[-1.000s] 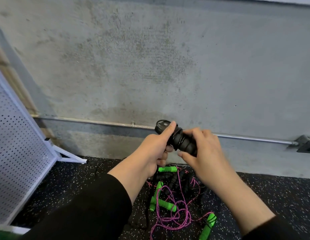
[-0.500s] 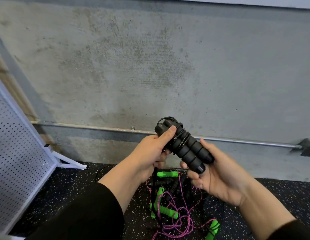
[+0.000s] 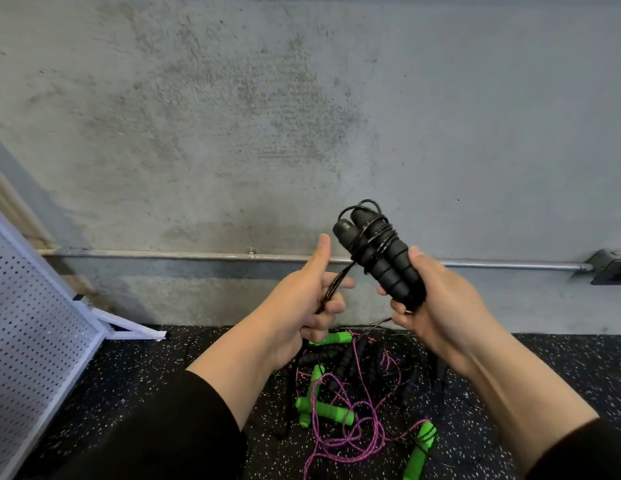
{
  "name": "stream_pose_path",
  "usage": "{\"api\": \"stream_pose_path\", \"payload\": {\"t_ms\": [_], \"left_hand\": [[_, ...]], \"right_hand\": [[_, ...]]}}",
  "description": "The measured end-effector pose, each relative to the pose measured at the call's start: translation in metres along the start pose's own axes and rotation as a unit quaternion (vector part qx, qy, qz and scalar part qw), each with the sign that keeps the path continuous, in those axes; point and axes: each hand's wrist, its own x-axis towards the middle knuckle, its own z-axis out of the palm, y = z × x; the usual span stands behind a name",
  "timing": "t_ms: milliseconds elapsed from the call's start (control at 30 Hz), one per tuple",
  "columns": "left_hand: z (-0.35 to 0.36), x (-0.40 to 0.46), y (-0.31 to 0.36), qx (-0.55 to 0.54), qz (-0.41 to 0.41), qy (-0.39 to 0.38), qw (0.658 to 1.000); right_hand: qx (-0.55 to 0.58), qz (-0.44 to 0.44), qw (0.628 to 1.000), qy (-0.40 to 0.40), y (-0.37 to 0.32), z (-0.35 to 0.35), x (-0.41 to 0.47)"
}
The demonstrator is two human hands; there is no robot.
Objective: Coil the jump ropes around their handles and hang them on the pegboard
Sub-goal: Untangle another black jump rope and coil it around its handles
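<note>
Holding a half-coiled black jump rope in front of the concrete wall.
My right hand [image 3: 437, 306] grips the paired black handles [image 3: 382, 261]; my left hand's [image 3: 302, 299] fingers pinch the loose black cord [image 3: 338, 284], thumb raised. Green-handled ropes [image 3: 324, 408] lie tangled on the floor below; the pegboard [image 3: 35, 327] leans at left.

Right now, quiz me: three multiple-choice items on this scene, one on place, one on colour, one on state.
1. Where does the pegboard stand? A left B right C overhead
2. What colour are the handles lying loose among the pink cord? A red B green C white
3. What does the right hand hold? A nothing B pink cord C black handles wound with cord

Answers: 1 A, it leans at the left edge. 2 B, bright green on the floor. 3 C, fingers curl round them; the left hand pinches the black cord.
</note>
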Motion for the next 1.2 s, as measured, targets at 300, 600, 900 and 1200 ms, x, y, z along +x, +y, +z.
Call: {"api": "stream_pose_path", "payload": {"t_ms": [300, 600, 900, 1200], "left_hand": [[0.003, -0.006, -0.001, -0.067, -0.035, -0.006, 0.997], [-0.004, 0.0, -0.004, -0.085, -0.021, 0.006, 0.996], [-0.009, 0.001, -0.002, -0.066, 0.035, -0.007, 0.997], [-0.013, 0.0, -0.003, -0.042, 0.054, -0.023, 0.997]], "right_hand": [[-0.387, -0.128, 0.913, 0.03, 0.01, 0.01, -0.008], [-0.557, -0.188, 0.809, 0.019, 0.03, 0.022, -0.006], [-0.193, 0.018, 0.981, -0.03, 0.01, 0.02, -0.008], [0.026, 0.199, 0.973, -0.114, 0.005, 0.014, -0.009]]}}
